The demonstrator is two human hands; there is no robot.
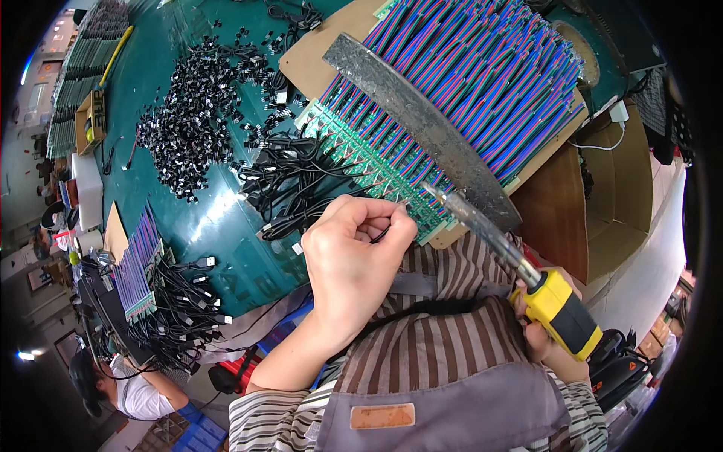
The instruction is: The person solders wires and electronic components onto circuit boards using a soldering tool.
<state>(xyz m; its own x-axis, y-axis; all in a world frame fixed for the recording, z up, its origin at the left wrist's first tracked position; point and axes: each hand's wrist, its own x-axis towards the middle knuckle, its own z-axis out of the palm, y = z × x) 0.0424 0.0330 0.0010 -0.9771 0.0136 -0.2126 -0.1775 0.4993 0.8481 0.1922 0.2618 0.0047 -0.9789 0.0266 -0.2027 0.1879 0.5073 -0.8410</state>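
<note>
My left hand [358, 252] is closed in a pinch on a thin black cable [382, 235], its fingertips at the near edge of a row of green circuit boards [339, 139]. My right hand [536, 339] grips a yellow and black soldering iron [559, 310]. The iron's tip points up and left and hovers over or touches the boards near my left fingertips; I cannot tell which. Bundles of red, blue and green wires [482, 83] run back from the boards. Across them lies a curved dark metal bar [422, 113]. Several black cables [294, 177] lie left of the boards.
A large heap of small black connectors [188, 113] covers part of the green table [248, 275]. Finished-looking wired boards with black cables [177, 301] hang at the left edge. An open cardboard box [621, 181] stands to the right. Another person [143, 395] sits at lower left.
</note>
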